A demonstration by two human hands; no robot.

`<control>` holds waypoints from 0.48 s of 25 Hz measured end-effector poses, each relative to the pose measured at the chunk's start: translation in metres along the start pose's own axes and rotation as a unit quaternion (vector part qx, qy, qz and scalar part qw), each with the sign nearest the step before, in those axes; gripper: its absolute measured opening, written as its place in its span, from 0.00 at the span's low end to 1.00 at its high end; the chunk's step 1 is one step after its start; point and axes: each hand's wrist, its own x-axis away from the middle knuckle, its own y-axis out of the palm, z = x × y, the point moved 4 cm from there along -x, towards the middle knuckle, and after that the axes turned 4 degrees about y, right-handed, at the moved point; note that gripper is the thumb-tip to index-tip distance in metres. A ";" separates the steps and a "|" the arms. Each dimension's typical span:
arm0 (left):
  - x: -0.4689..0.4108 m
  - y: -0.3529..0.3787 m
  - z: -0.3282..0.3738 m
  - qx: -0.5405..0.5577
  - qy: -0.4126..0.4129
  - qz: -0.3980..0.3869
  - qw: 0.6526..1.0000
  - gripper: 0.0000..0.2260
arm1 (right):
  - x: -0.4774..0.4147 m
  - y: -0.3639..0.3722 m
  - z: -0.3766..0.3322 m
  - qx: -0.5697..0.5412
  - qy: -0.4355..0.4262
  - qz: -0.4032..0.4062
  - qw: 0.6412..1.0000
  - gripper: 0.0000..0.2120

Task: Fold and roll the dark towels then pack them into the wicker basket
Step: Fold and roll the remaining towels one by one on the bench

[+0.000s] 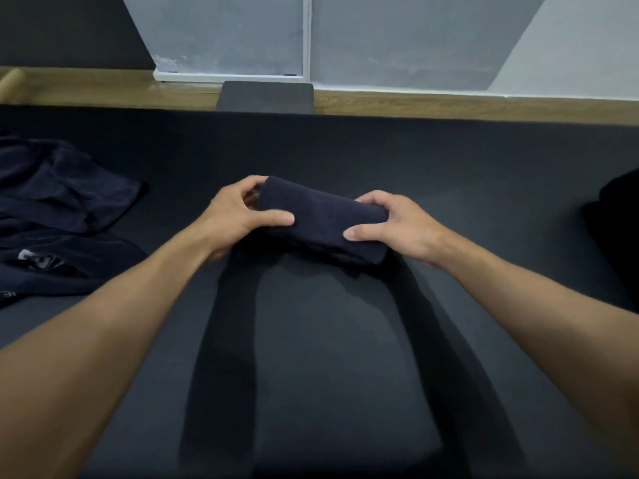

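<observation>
As left grip [242,216] and right grip [390,226] curled round its ends, rolled towel [321,219] spanned between them | loose towels [62,216] heaped left on desk [345,340]

Table top [345,357]: lying dark and matte, filling most of the view.
Wooden floor [449,103]: running as a strip beyond the table's far edge.
Dark grey pad [265,96]: rising just past that far edge, near the middle.
Grey panels [224,32]: standing behind the floor, a white frame [306,36] dividing them.
Pale tube [10,83]: poking in at the far left.
Black shape [619,236]: sitting at the table's right edge, too dark to identify.
</observation>
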 end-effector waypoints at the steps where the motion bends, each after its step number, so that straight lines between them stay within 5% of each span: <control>1: -0.001 0.012 0.001 0.096 -0.028 -0.010 0.995 0.27 | 0.009 -0.005 0.008 -0.080 0.045 -0.009 0.996 0.18; 4: -0.008 0.062 0.016 0.217 -0.073 -0.001 0.973 0.21 | 0.050 -0.022 0.025 -0.237 0.112 -0.018 0.965 0.19; 7: -0.019 0.126 0.046 0.224 -0.078 0.002 0.971 0.17 | 0.104 -0.043 0.043 -0.282 0.109 0.004 0.953 0.26; 9: -0.024 0.183 0.066 0.208 -0.072 -0.036 0.975 0.14 | 0.140 -0.069 0.066 -0.331 0.108 0.100 0.932 0.29; 12: -0.031 0.266 0.083 0.197 -0.076 -0.088 0.973 0.14 | 0.178 -0.109 0.106 -0.451 0.093 0.252 0.851 0.22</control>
